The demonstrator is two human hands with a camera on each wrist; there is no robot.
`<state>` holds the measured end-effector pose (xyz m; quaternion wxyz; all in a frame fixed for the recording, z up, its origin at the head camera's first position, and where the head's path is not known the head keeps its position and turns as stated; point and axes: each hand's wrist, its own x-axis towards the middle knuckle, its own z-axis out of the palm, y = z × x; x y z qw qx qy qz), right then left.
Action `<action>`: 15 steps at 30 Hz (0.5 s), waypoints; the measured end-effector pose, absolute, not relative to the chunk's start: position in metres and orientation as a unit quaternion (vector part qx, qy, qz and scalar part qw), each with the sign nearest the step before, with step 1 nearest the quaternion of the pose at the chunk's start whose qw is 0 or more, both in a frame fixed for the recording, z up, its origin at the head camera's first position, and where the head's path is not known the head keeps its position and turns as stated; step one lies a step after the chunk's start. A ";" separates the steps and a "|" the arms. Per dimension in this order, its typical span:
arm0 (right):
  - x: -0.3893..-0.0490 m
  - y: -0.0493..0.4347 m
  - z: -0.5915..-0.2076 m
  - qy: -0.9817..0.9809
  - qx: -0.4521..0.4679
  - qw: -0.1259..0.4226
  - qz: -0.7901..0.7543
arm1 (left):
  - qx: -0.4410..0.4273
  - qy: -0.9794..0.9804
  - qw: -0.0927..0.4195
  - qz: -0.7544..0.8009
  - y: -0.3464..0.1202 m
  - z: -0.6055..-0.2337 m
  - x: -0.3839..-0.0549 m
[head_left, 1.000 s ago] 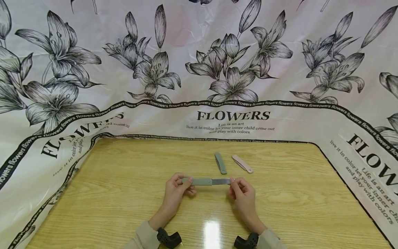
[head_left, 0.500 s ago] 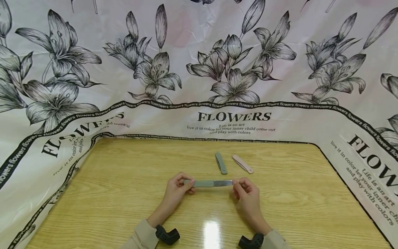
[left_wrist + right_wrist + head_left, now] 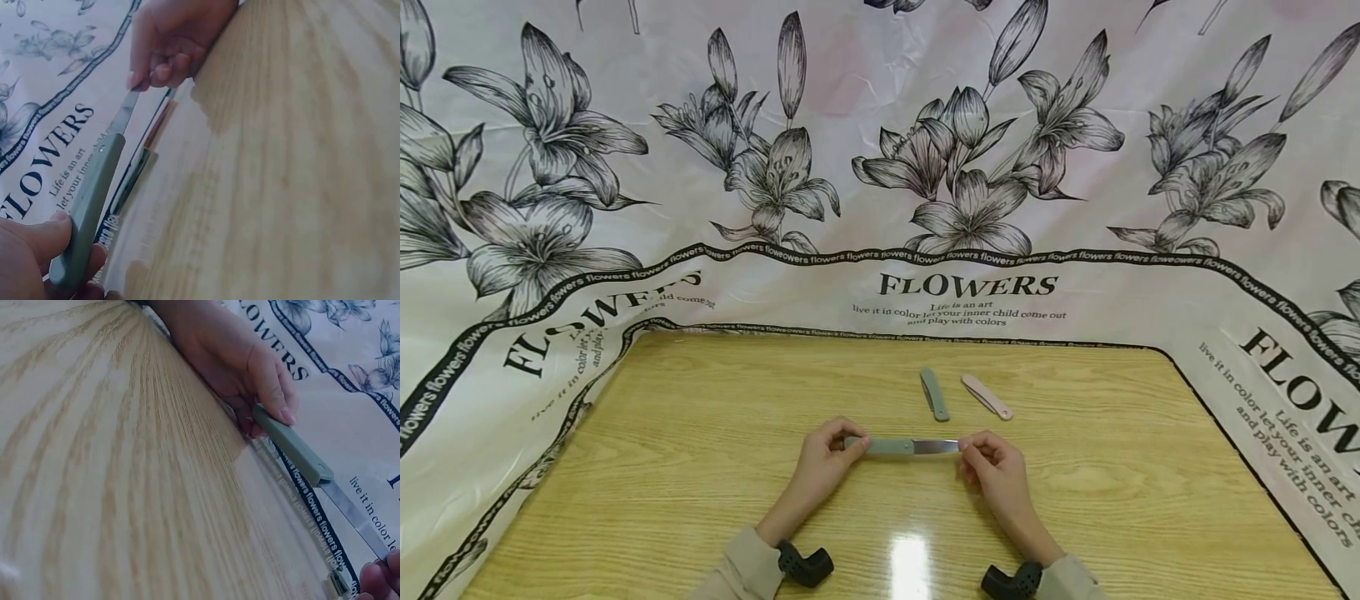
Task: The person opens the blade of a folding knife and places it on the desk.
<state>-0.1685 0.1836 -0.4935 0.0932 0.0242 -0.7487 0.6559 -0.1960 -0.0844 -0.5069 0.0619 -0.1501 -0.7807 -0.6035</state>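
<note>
Head view: a folding knife (image 3: 901, 446) is held level just above the wooden worktop (image 3: 700, 467), near the front centre. The left hand (image 3: 826, 457) grips the grey-green handle; the right hand (image 3: 992, 467) pinches the tip of the blade. The blade stands fully out, in line with the handle, so I judge the knife open; whether a fold-in is started cannot be read from this pose. Two more knives lie folded on the worktop behind the hands, one grey (image 3: 934, 394) and one pink (image 3: 987, 395), just beside each other and untouched. Both forearms come in from the near edge, wrists low, with a black wrist mount (image 3: 805, 565) on each. A flower-printed cloth (image 3: 880, 167) hangs behind. Left wrist view: thumb and fingers of the left hand (image 3: 37, 250) are curled round the butt of the handle; the knife (image 3: 94, 200) runs away to the right hand (image 3: 169, 44), whose fingertips close on the blade tip. Right wrist view: the left hand (image 3: 250, 369) wraps the handle end of the knife (image 3: 300, 450); only the right hand's fingertips (image 3: 378, 578) show, at the blade end.
</note>
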 end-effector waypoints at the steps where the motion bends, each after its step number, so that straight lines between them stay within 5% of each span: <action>1: -0.167 0.183 -0.490 -0.752 0.024 0.091 0.653 | -0.149 -0.786 0.065 -0.597 -0.084 -0.507 -0.196; 15: -0.177 0.191 -0.495 -0.797 -0.012 0.022 0.604 | -0.167 -0.826 0.117 -0.525 -0.085 -0.509 -0.196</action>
